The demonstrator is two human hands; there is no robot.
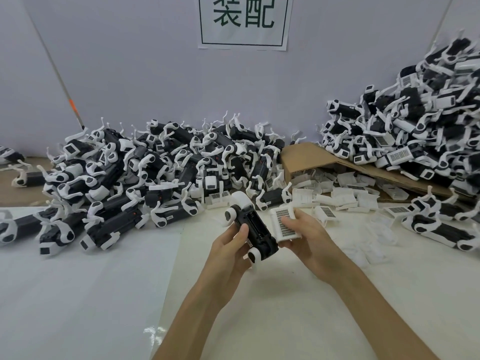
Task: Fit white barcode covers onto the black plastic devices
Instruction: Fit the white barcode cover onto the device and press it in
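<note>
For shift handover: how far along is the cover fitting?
Done: some devices in the right pile carry barcode covers. In hand: left hand holds an open black device, right hand a white cover beside it, unfitted. Left: seemingly the middle pile; loose covers lie by the cardboard box.

room: open tabletop (78, 307) nearest me | blocked: device heap (145, 172) ahead-left, taller heap (420, 131) right, loose covers (342, 196) between
</note>
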